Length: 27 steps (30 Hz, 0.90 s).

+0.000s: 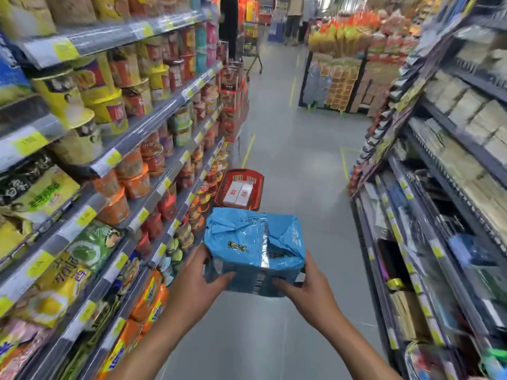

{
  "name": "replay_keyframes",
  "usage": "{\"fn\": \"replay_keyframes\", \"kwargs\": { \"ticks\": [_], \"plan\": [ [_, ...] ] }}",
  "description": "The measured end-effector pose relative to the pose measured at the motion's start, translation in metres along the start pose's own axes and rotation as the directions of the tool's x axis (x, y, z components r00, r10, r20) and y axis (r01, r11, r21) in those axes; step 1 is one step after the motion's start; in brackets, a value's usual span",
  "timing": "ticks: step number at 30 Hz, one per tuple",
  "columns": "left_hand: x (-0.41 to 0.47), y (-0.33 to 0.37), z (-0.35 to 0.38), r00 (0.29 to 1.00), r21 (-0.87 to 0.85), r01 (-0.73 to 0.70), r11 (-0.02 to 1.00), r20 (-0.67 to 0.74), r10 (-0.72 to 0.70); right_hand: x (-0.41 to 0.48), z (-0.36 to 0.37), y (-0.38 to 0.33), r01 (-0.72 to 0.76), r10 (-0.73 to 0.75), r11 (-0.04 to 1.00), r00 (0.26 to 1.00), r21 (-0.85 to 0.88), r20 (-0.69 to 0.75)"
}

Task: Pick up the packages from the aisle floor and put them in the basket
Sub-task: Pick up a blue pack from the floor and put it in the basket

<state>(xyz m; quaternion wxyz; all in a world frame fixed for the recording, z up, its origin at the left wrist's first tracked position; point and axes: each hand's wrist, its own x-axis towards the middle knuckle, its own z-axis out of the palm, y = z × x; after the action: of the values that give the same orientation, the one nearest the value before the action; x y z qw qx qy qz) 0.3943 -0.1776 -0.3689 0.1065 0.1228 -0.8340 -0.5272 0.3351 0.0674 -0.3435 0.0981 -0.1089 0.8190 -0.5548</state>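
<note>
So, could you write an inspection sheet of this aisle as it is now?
Surface: grey aisle floor with yellow lines.
Job's things: blue package held above the floor; red basket stands on the floor by the left shelves, two white boxes inside.
Clutter: nothing seen.
Grippers: left hand and right hand grip the blue package at its sides.
Cables: nothing seen.
Surroundings: left shelves and right shelves stocked; shopping cart and people far ahead.

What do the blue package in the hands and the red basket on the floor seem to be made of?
Blue package: likely thin glossy plastic film; it wrinkles, shines and shows a silver seam. Red basket: probably rigid moulded plastic, judging by its slotted wall and even colour.
</note>
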Motion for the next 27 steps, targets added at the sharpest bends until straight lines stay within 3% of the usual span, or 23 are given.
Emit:
{"fn": "replay_keyframes", "kwargs": {
  "ticks": [18,23,27],
  "plan": [
    [0.371,-0.014,0.081,0.989,0.066,0.074,0.995,0.122,-0.082,0.360,-0.041,0.048,-0.092,0.094,0.994,0.995,0.062,-0.023],
    [0.469,-0.022,0.094,0.980,0.014,0.169,0.985,0.106,-0.170,0.475,-0.049,0.059,-0.120,0.119,0.992,0.992,0.025,0.032],
    [0.527,-0.039,0.094,0.962,-0.057,0.249,0.967,0.131,-0.240,0.549,-0.036,0.070,-0.125,0.132,0.987,0.989,-0.102,0.060]
  ]
}}
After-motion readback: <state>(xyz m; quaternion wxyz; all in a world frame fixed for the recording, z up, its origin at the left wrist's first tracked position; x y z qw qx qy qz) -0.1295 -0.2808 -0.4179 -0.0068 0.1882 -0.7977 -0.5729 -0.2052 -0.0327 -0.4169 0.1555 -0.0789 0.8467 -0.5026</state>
